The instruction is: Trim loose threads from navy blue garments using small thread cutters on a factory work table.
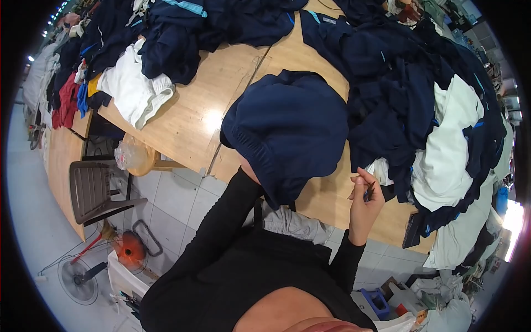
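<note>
A navy blue garment (293, 122) with a gathered elastic edge is bunched up over the table in front of me. My left hand (250, 170) reaches in under its elastic edge. Only the wrist and a bit of the hand show; the cloth hides the fingers. To the right of the garment, my right hand (366, 207) is raised near the table's front edge, apart from the cloth. Its fingers are closed round a small dark tool (370, 192) that looks like thread snips, mostly covered by the fingers.
Navy garments (387, 83) pile up along the right and far sides of the wooden table (188, 133). White garments lie at the left (135, 88) and right (451, 144). Left of me stand a stool (145, 157), a brown chair (88, 191) and a fan (77, 279).
</note>
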Demonstrator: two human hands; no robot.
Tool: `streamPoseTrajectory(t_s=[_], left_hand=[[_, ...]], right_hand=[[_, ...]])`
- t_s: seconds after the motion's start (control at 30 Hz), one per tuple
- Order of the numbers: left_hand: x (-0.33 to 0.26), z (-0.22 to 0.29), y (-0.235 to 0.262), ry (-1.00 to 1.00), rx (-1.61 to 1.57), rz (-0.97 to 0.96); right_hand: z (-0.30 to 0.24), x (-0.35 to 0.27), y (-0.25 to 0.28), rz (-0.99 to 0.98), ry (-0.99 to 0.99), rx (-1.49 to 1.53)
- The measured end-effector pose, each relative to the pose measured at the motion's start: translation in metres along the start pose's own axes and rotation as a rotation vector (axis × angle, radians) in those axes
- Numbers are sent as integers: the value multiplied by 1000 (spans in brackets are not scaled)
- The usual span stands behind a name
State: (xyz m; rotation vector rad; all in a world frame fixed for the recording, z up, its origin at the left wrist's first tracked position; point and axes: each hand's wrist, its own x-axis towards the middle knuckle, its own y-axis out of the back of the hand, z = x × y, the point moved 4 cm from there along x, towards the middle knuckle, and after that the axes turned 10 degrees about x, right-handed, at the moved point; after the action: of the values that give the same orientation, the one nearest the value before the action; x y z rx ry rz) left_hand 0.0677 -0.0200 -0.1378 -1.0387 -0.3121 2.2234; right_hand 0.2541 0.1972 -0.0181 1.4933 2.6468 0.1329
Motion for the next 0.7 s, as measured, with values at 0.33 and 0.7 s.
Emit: streamPoseTrajectory(t_s=[0.33, 0.7], left_hand=[[-10, -1, -9, -40, -393, -111], [22, 32, -64, -164, -264, -248]], right_hand=[[-2, 6, -14, -106, 50, 13], [-69, -10, -75, -292, 264, 47]])
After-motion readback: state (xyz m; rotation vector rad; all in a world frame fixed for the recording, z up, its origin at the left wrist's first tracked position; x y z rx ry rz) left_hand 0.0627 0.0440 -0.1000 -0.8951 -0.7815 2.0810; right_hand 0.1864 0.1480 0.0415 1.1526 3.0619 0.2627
